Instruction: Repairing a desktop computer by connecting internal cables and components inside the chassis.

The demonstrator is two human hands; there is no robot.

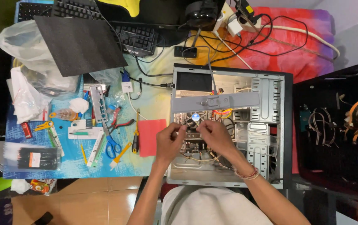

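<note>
Both forearms reach up from the bottom edge over an open computer case [285,125] that lies on its side on the desk [158,100], its inside facing up. Left hand [169,141] and right hand [214,135] meet over the middle of the case, just below the round cooler fan [195,118]; the fingers [179,130] of each hand are curled and pressed together, tips almost touching, apparently pinching something small between them, though what it is cannot be made out. A beaded bracelet [247,173] circles the right wrist. Across the case above the hands lies a grey metal bar [216,101], and thin coloured wires [222,112] run beneath it. Just left of the left hand a red square sheet [151,135] lies on the desk, and beside that a yellow-handled screwdriver [135,139], blue-handled scissors [112,146] and red-handled pliers [120,123]. Farther left lie a silver port plate [98,104], a bag of black cable ties [31,157] and crumpled plastic bags [24,46]. A black keyboard [137,39] and a dark foam sheet [79,43] sit at the top.
</note>
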